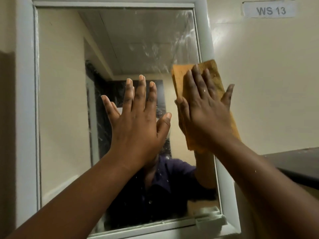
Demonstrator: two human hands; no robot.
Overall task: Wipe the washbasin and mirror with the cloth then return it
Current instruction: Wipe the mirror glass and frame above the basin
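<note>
A mirror (69, 83) in a pale grey-white frame fills most of the view; wet streaks show on its upper right glass. My right hand (205, 107) presses a folded orange cloth (214, 69) flat against the mirror's right edge, fingers straight and spread. My left hand (138, 121) lies flat on the middle of the glass, fingers straight and apart, holding nothing. The washbasin is out of view.
The mirror frame (205, 40) stands against a cream wall with a label reading "WS 13" (271, 10) at the upper right. A dark ledge (293, 163) juts out at the right, behind my right forearm. A small plastic clip (212, 219) sits at the frame's lower right corner.
</note>
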